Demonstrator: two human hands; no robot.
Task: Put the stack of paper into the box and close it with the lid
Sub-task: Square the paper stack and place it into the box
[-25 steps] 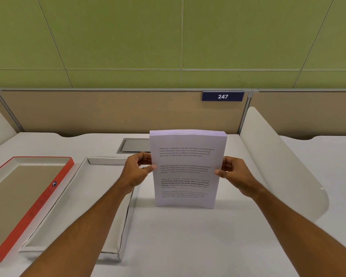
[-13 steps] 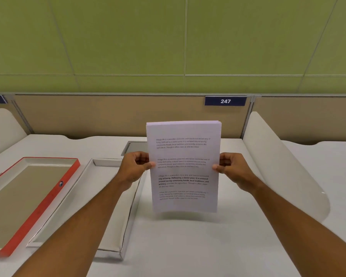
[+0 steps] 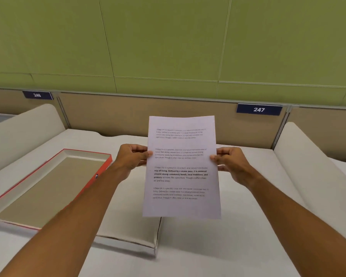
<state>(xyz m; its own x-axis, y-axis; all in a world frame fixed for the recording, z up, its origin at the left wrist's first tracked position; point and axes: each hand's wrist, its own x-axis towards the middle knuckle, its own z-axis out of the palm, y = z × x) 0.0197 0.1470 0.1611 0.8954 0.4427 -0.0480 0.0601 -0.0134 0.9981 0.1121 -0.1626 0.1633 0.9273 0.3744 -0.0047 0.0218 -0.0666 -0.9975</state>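
I hold the stack of paper (image 3: pixel 181 168) upright in the air, its printed face towards me. My left hand (image 3: pixel 131 157) grips its left edge and my right hand (image 3: pixel 229 161) grips its right edge. The stack hangs above the right side of the open white box (image 3: pixel 132 226), which lies on the desk below my left forearm. The red-edged lid (image 3: pixel 48 186) lies upside down to the left of the box, with its brown inside showing.
The white desk (image 3: pixel 218 246) has curved white dividers (image 3: pixel 312 166) on both sides. A beige partition with number plates 246 and 247 (image 3: pixel 259 109) runs along the back under a green wall.
The stack has risen off the desk and shifted left until it hangs over the box. My view has turned left, so the lid and plate 246 show more.
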